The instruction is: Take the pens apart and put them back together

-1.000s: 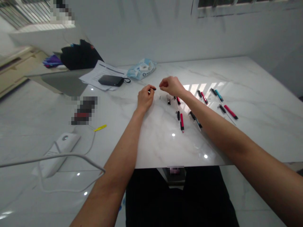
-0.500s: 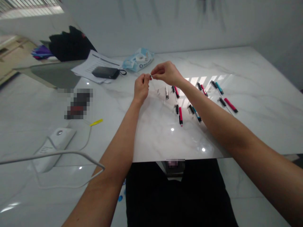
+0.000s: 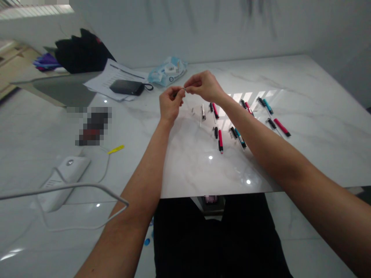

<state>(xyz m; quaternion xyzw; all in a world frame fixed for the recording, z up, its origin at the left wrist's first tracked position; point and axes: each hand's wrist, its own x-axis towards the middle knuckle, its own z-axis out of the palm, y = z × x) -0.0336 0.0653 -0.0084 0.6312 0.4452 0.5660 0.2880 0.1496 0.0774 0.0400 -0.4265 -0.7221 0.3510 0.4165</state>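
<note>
My left hand [image 3: 171,103] and my right hand [image 3: 204,85] are raised over the white marble table [image 3: 185,170], their fingertips meeting. A small pen part [image 3: 180,92], dark with a silvery tip, is pinched between them. It is too small to make out exactly. Just beyond my right wrist lie several disassembled pens, among them a red-barrelled pen [image 3: 220,141], a teal pen [image 3: 240,138] and a silver-and-black pen [image 3: 203,112]. A loose red barrel [image 3: 282,127] lies further right.
Papers [image 3: 114,79] carry a black power bank [image 3: 126,87] at the far left of the table. A blue-white plastic packet [image 3: 168,72] sits behind them. A white power strip [image 3: 63,183] and its cable lie on the floor at left, with a yellow strip [image 3: 116,149] near it.
Since the earliest frame, my hands have come closer together and risen off the table, now both pinching the small part. The view has tilted slightly, shifting the table upward in the picture.
</note>
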